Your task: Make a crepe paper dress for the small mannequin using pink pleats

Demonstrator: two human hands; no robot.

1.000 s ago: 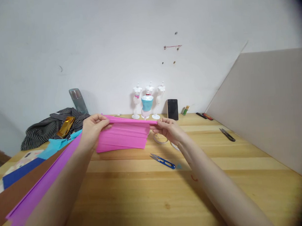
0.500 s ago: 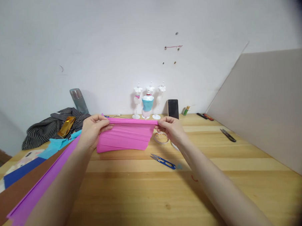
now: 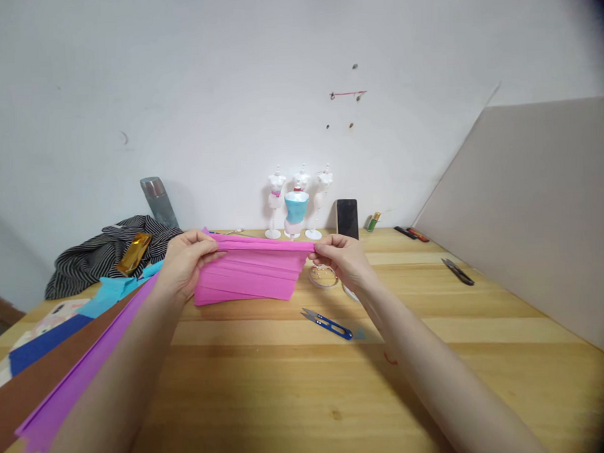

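Observation:
A sheet of pink crepe paper [image 3: 249,279] with several crosswise creases is stretched between my hands, its folded top edge level and its lower part hanging just over the table. At the upper left corner, my left hand [image 3: 191,261] pinches the fold between thumb and fingers. My right hand [image 3: 340,255] grips the fold's right end the same way. Below the paper's right side lie blue-handled thread snips [image 3: 327,323], touched by neither hand. A small round dish of beads [image 3: 323,277] sits beside my right hand, and a white round item behind that wrist is partly hidden.
Small white mannequins [image 3: 296,210] stand by the wall near a phone [image 3: 347,218] and a green thread spool [image 3: 373,221]. Dark snips [image 3: 457,272] lie at right. Purple paper [image 3: 88,363], brown paper [image 3: 52,364], striped cloth [image 3: 93,255] and a bottle [image 3: 159,202] occupy the left.
The folded top band of the pink paper looks slightly looser near my left hand. Both hands keep their hold in nearly the same place; the view has shifted very slightly.

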